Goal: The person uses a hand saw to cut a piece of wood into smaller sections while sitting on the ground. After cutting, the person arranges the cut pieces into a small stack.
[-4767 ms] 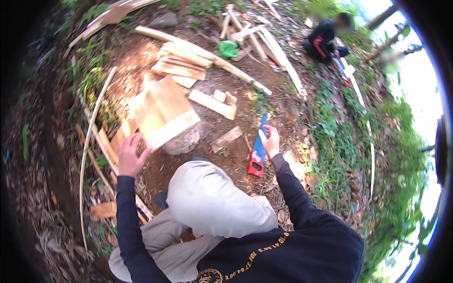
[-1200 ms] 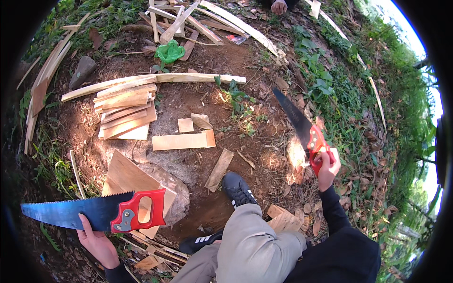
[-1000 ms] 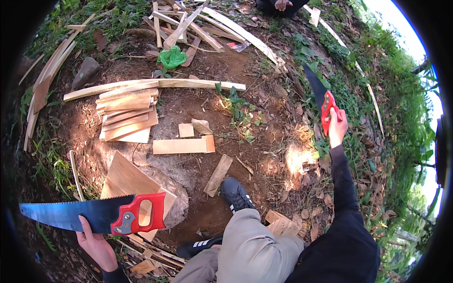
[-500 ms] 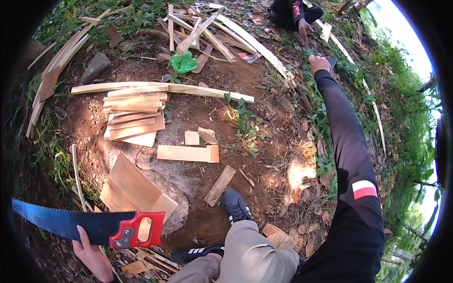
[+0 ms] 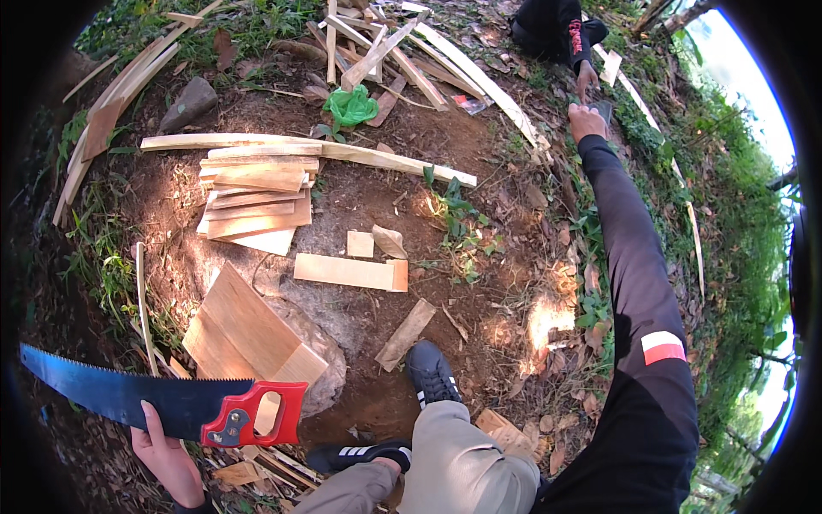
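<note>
At the lower left my left hand (image 5: 163, 454) grips a hand saw (image 5: 128, 394) by its blade, thumb on the near face and the other fingers mostly behind it. The saw's teeth face upward, and its red handle points right. My right arm stretches far out to the upper right. There my right hand (image 5: 586, 122) is closed on a dark flat thing (image 5: 604, 111), too small to identify. Just beyond, another person's hand (image 5: 586, 79) reaches down close to it; whether they touch I cannot tell.
Stacked wooden slats (image 5: 257, 201) lie beside a long strip (image 5: 385, 160). Wide boards (image 5: 244, 321) rest on a pale stump or stone (image 5: 330, 360) by my feet. Further off are a scrap-wood pile (image 5: 377, 60), a green plastic bag (image 5: 351, 105) and a rock (image 5: 190, 103).
The other person's hand has come down nearer to my right hand. My left hand still holds the saw by its blade. The whole view has shifted slightly.
</note>
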`<state>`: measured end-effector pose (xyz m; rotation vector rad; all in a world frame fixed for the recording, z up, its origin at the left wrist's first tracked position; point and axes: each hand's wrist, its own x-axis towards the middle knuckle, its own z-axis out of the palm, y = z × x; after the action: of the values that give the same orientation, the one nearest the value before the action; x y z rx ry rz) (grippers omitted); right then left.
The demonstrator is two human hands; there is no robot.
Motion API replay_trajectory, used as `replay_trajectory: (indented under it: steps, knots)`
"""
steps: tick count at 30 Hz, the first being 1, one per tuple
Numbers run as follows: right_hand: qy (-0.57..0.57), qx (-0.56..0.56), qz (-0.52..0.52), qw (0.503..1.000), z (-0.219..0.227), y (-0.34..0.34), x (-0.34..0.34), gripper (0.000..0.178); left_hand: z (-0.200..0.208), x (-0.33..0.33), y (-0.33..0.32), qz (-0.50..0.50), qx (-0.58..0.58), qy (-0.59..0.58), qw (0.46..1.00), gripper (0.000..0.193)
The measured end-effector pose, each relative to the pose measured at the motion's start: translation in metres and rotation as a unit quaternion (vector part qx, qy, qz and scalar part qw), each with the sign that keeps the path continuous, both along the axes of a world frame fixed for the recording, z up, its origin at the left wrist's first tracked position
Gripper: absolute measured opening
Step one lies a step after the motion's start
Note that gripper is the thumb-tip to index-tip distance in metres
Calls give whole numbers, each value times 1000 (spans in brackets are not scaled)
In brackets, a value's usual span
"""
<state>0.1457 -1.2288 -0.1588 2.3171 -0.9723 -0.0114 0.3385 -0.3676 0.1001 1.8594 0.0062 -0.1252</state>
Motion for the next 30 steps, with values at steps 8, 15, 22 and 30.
replay_trajectory:
  steps: [8,15,22,30]
  knots:
    - [-16,-3,36,999,6,-3,-1,14,-1,1,-7,-8,7,5,1000,27]
    - [-23,-47,13,999,19,-6,-8,17,1,-9,-12,0,12,7,1000,28]
    - [-127,-31,-44,990,68,33,12,60,12,-4,0,16,-1,-12,1000,25]
    - [-20,324,425,845,15,296,35,42,24,96,-6,-101,-12,13,995,21]
